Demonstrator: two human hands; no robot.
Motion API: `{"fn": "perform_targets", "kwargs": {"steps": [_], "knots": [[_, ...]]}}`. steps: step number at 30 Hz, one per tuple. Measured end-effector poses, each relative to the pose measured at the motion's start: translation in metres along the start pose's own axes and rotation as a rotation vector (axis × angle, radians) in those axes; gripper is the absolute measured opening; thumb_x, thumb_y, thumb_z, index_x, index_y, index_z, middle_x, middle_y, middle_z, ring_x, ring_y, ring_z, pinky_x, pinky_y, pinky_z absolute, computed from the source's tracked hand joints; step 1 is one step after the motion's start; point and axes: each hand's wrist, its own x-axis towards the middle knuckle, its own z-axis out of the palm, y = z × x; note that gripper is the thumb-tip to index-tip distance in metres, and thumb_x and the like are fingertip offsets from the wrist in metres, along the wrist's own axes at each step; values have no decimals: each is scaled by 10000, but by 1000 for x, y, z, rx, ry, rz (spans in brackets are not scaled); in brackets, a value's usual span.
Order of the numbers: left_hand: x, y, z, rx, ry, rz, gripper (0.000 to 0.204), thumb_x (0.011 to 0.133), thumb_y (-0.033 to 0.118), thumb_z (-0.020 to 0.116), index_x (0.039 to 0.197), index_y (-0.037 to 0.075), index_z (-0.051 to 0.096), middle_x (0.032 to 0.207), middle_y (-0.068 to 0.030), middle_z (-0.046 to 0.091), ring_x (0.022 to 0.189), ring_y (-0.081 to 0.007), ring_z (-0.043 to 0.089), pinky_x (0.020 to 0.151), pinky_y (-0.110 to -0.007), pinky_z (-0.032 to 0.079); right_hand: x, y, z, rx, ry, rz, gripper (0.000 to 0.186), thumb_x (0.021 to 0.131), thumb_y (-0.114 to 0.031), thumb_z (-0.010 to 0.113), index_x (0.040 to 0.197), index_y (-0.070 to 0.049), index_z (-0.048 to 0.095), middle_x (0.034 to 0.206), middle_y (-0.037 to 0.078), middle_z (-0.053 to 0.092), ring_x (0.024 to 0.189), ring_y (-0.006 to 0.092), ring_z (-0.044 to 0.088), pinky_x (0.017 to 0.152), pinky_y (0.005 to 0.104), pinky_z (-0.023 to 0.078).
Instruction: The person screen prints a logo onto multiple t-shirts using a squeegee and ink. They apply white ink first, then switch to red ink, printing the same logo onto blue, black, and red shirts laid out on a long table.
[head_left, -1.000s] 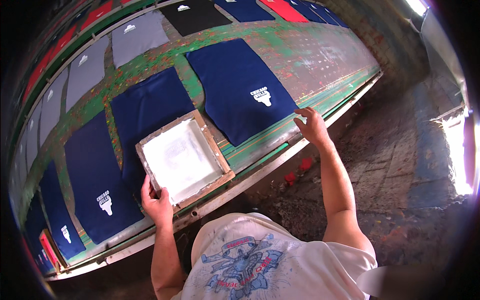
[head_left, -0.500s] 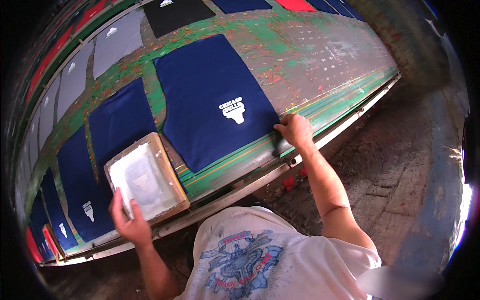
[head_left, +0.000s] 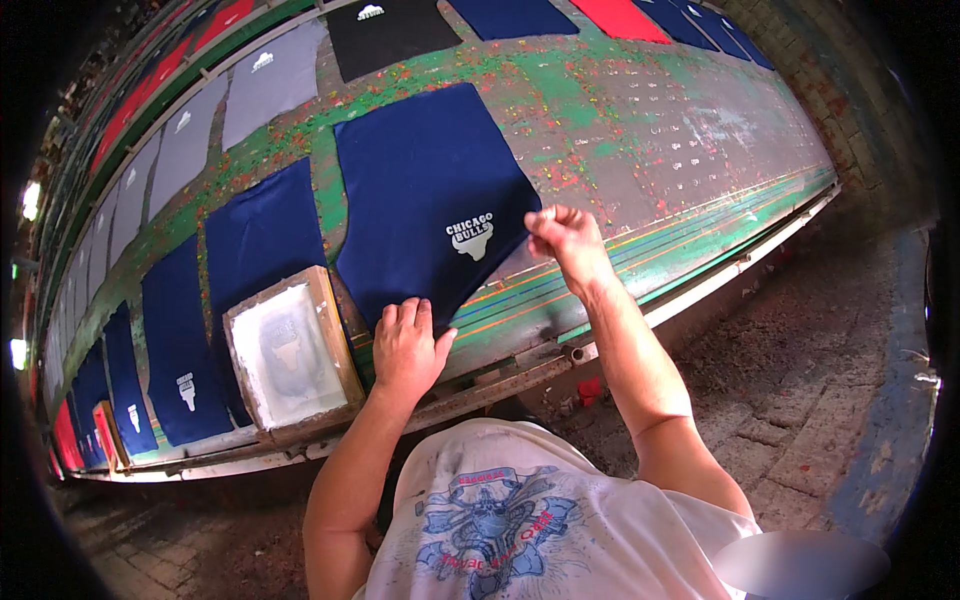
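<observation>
A navy blue fabric panel (head_left: pixel 420 170) with a white bull-head print (head_left: pixel 472 240) lies on the long table. At its right edge my right hand (head_left: pixel 568 240) pinches the cloth and holds that side slightly raised. Creases run from there toward the near edge. My left hand (head_left: pixel 410 350) rests on the panel's near left corner, fingers laid over the cloth and thumb apart. Just left of it, a wood-framed printing screen (head_left: pixel 290 350) with the same bull-head stencil and white ink lies partly over another navy panel (head_left: pixel 265 230), with neither hand on it.
Several navy panels stretch to the left, one with a white print (head_left: pixel 186 390); a smaller red-edged frame (head_left: pixel 108 437) stands among them. Grey panels (head_left: pixel 270 85), a black panel (head_left: pixel 395 40) and a red panel (head_left: pixel 620 18) line the far side. A rail (head_left: pixel 500 388) runs along the table's near edge.
My left hand has let go of the printing screen and moved right onto the navy panel. My right hand has lifted the panel's right edge and drawn it inward.
</observation>
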Motion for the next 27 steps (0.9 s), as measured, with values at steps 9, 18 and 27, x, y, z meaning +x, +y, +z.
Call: {"fn": "perform_targets", "kwargs": {"steps": [9,18,27], "knots": [[9,-38,16,155,34,31,182,905,147,739,982,-13,781,1076,-140,682,1068,-347,680,936,-450,628,18,-68,63,245,-34,-116,170,1018,-118,813,888,-126,705,906,27,746,721,155,720,683,366,619],[54,-63,-59,71,484,-18,321,848,-3,700,1151,86,645,971,-112,706,962,-341,700,869,-486,590,28,-88,34,432,46,-183,239,1048,70,678,1238,-62,736,964,70,726,739,210,709,686,354,606],[82,-32,-209,-22,748,292,579,744,-141,600,1282,-4,761,1153,-174,771,1073,-376,742,1004,-478,602,-6,-194,-7,285,-214,-666,272,1051,81,702,1305,43,793,1123,142,826,840,195,769,732,334,658]]}}
